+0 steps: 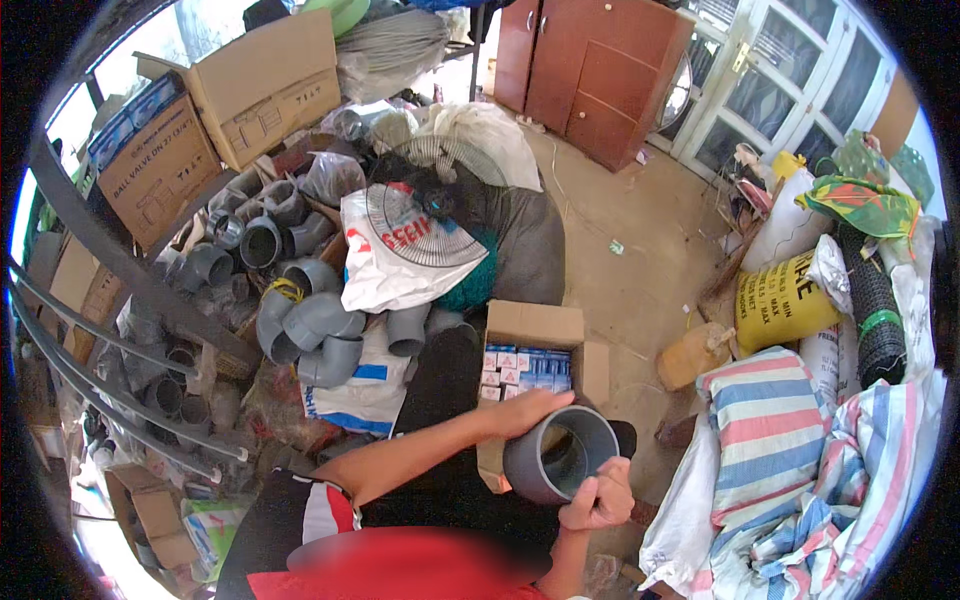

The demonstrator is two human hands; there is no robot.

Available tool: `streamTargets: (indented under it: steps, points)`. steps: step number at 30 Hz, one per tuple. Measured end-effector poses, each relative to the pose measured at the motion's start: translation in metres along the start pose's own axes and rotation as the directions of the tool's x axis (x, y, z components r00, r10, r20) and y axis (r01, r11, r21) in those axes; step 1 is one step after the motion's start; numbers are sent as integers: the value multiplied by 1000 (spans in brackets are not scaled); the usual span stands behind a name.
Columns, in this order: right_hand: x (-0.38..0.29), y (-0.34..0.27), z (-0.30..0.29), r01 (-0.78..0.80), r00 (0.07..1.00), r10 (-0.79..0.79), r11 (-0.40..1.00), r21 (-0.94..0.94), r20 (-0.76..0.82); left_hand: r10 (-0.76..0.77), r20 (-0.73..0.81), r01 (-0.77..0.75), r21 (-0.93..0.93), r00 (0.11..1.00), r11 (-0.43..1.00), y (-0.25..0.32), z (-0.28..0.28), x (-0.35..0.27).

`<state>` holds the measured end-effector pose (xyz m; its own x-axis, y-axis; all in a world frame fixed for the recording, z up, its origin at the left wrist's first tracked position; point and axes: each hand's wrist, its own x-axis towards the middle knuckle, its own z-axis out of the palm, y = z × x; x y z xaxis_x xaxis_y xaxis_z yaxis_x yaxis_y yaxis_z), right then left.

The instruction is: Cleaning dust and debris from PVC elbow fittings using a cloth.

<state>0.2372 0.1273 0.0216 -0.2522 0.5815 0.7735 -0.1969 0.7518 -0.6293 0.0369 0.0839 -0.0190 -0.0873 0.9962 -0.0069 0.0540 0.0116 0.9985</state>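
Note:
In front of my lap I hold a wide grey plastic pipe fitting (517, 461), its round opening tilted up toward me. My left hand (534, 412) lies over its far left side, with the fingers along the outer wall. My right hand (602, 496) is curled at the near right rim, and its fingertips are partly hidden. Just beyond the fitting stands an open cardboard box (535, 321). Small blue and white cartons (525, 367) are packed inside it.
Grey pipe elbows (322, 319) pile up to the left, beside a pedestal fan's wire guard (427, 202) and a white plastic bag (420, 281). Bent bars (150, 420) cross the left side. Striped sacks (765, 435) and a yellow sack (787, 304) line the right. A reddish cabinet (592, 75) stands behind.

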Motion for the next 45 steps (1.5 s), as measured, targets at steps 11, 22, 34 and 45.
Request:
streamTargets:
  steps: [11,22,34,45]
  points:
    - [6,83,-11,-225,927,374,592,774,-17,25,310,-106,250,950,962,36,-7,-21]
    - [16,59,10,-607,795,607,793,57,14,98,-237,-45,218,967,975,-3,10,-43]
    - [-103,116,-1,-753,384,820,12,658,425,13,-225,142,657,974,740,38,42,-25]
    - [-82,112,7,-713,439,793,22,701,422,59,-330,105,458,942,883,14,56,-48]
